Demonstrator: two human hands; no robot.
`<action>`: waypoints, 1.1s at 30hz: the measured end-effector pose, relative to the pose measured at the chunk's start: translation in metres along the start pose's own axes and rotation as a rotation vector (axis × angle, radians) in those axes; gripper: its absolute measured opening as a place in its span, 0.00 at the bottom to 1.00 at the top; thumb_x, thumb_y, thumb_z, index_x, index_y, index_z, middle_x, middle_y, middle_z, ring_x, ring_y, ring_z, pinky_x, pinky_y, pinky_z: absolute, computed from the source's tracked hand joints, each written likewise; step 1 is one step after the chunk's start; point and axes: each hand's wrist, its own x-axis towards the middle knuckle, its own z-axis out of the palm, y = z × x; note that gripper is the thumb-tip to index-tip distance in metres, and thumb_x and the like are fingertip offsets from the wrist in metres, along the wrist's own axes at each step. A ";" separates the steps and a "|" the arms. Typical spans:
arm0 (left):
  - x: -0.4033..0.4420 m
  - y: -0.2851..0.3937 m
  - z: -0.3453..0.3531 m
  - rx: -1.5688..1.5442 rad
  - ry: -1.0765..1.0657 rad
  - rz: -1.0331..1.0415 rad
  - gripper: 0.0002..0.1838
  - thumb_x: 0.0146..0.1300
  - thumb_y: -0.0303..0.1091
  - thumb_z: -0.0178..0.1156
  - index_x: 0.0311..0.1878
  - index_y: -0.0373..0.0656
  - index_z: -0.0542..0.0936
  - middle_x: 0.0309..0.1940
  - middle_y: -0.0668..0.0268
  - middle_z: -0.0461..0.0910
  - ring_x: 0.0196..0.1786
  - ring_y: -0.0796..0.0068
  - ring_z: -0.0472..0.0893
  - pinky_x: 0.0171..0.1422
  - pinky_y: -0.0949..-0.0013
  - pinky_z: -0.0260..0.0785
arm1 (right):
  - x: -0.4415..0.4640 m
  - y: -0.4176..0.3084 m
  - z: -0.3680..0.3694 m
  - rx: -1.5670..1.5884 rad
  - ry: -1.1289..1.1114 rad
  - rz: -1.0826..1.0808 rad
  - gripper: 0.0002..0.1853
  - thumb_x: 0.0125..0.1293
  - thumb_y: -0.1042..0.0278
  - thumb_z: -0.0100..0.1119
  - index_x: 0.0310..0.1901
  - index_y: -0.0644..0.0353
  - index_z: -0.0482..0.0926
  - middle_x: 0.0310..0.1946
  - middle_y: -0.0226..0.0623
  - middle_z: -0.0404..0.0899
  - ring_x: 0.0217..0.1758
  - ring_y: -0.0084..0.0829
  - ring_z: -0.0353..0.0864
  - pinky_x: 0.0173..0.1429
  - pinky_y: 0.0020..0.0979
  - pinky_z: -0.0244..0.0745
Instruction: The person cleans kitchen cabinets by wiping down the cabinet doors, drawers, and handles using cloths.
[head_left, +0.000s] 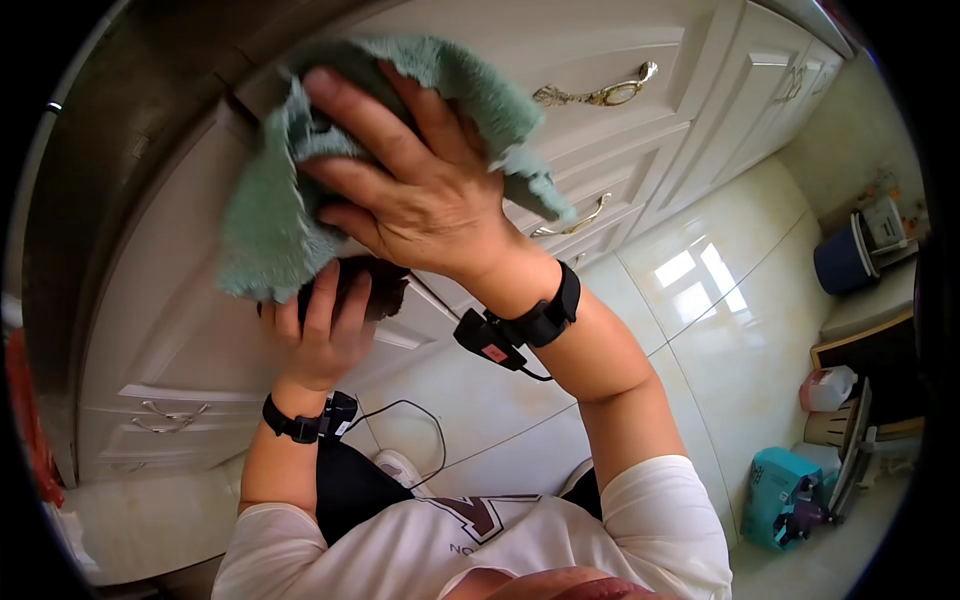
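A green, frayed cloth point(265, 235) is spread against the white cabinet front point(470, 25). My right hand point(415, 190) presses on it, fingers apart, with folds of the cloth bunched between and around them. Just below, my left hand point(318, 335) has its fingers curled over a dark brown, soft-looking bundle point(388, 288), perhaps a cloth. The green cloth covers part of that bundle. Each wrist wears a black strap with a small black box, and a thin cable runs from each box.
Ornate metal handles point(600, 95) stick out from the cabinet drawers. Pale glossy tiles point(720, 370) make up the floor. To the right stand a dark blue bin point(843, 258), a teal box point(775, 490) and a plastic jug point(828, 388). A red item point(30, 420) hangs at far left.
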 end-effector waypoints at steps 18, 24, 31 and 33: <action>-0.003 -0.007 -0.005 -0.056 -0.038 0.022 0.20 0.58 0.42 0.61 0.55 0.59 0.78 0.61 0.65 0.73 0.64 0.55 0.67 0.64 0.52 0.61 | 0.003 -0.010 -0.009 -0.052 -0.063 0.100 0.15 0.50 0.62 0.63 0.43 0.47 0.83 0.66 0.32 0.69 0.55 0.37 0.74 0.61 0.34 0.69; -0.002 -0.007 -0.006 -0.083 -0.094 0.002 0.22 0.59 0.45 0.61 0.57 0.53 0.75 0.59 0.60 0.72 0.65 0.46 0.67 0.60 0.48 0.66 | -0.050 -0.002 -0.018 -0.121 -0.171 0.025 0.16 0.48 0.62 0.63 0.43 0.47 0.83 0.68 0.26 0.67 0.52 0.32 0.76 0.57 0.30 0.71; 0.009 -0.004 -0.008 -0.140 -0.050 0.008 0.19 0.55 0.34 0.57 0.52 0.51 0.79 0.58 0.61 0.74 0.57 0.49 0.70 0.51 0.49 0.70 | 0.010 0.003 -0.046 -0.130 -0.212 0.164 0.14 0.49 0.65 0.61 0.41 0.44 0.82 0.72 0.22 0.60 0.60 0.36 0.70 0.61 0.37 0.68; 0.013 -0.006 -0.009 -0.114 -0.020 0.041 0.20 0.53 0.32 0.59 0.52 0.52 0.78 0.60 0.61 0.73 0.59 0.50 0.69 0.54 0.49 0.70 | 0.007 0.020 -0.061 -0.255 -0.226 0.352 0.21 0.48 0.61 0.64 0.47 0.46 0.80 0.72 0.33 0.59 0.72 0.45 0.59 0.69 0.42 0.58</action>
